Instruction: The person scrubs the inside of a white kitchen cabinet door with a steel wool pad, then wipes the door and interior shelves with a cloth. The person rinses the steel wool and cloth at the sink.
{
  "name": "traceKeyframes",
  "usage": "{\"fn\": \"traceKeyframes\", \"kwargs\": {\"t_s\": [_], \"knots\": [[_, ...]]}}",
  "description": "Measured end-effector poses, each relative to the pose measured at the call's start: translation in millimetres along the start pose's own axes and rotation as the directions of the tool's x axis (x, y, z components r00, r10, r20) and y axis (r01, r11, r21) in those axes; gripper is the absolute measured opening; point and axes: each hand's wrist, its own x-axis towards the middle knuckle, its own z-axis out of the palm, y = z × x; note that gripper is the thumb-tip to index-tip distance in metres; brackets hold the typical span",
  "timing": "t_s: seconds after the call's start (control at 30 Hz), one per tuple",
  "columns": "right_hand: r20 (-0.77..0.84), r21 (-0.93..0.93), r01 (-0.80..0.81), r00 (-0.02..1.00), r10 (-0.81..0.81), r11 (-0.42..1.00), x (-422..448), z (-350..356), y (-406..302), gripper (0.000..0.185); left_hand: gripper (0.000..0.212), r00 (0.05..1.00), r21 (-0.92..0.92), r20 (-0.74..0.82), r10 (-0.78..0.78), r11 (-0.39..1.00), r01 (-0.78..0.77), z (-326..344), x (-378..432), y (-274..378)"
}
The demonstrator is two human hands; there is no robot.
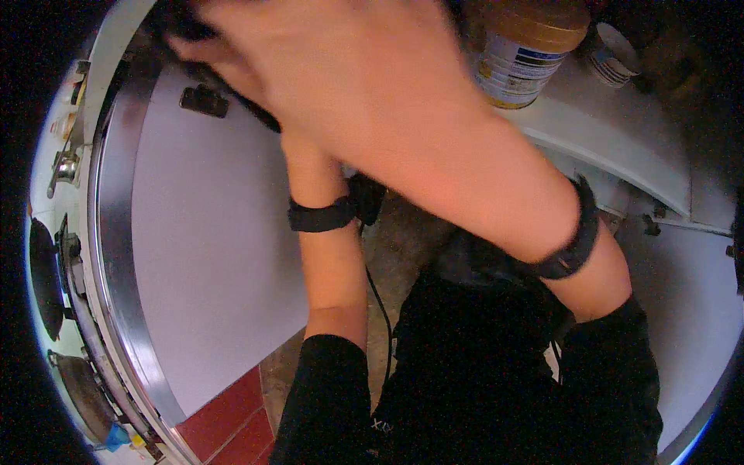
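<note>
My right hand is spread across the top of the view, back toward me, crossing over my left hand. Most of the left hand is hidden beneath it. Fingers of both hands are blurred, covered or cut off by the upper rim, so whatever they hold or touch is not visible. Something dark shows beside the fingers at the upper left. A black strap circles my left wrist with a dark device on it. Another black strap is around my right forearm.
A labelled tub with a gold-brown lid and a small round container stand on a white surface. Left are a pale panel, a metal edge and a stovetop with pans. A black cable hangs near my body.
</note>
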Motion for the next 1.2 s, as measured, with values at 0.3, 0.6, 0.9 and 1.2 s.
{"fn": "traceKeyframes", "kwargs": {"t_s": [0.3,0.6,0.9,1.2], "knots": [[-0.421,0.213,0.089,0.907,0.009,0.973,49,48,-21,0.020,0.056,0.968,0.089,-0.037,-0.249,0.964,0.252,-10,-9,-31],[-0.138,-0.142,-0.236,0.966,0.217,0.961,-22,-59,12,0.045,0.062,0.996,0.065,0.090,0.011,0.998,-0.017,8,-21,75],[-0.052,0.373,-0.165,0.979,0.198,0.913,12,-4,-19,0.020,0.055,0.948,0.110,0.040,-0.315,0.945,0.310,-34,-22,43],[-0.486,0.247,-0.255,0.802,0.347,0.935,-63,-53,-42,0.037,0.057,0.868,-0.123,0.313,-0.385,0.890,0.439,-51,-48,149]]}}
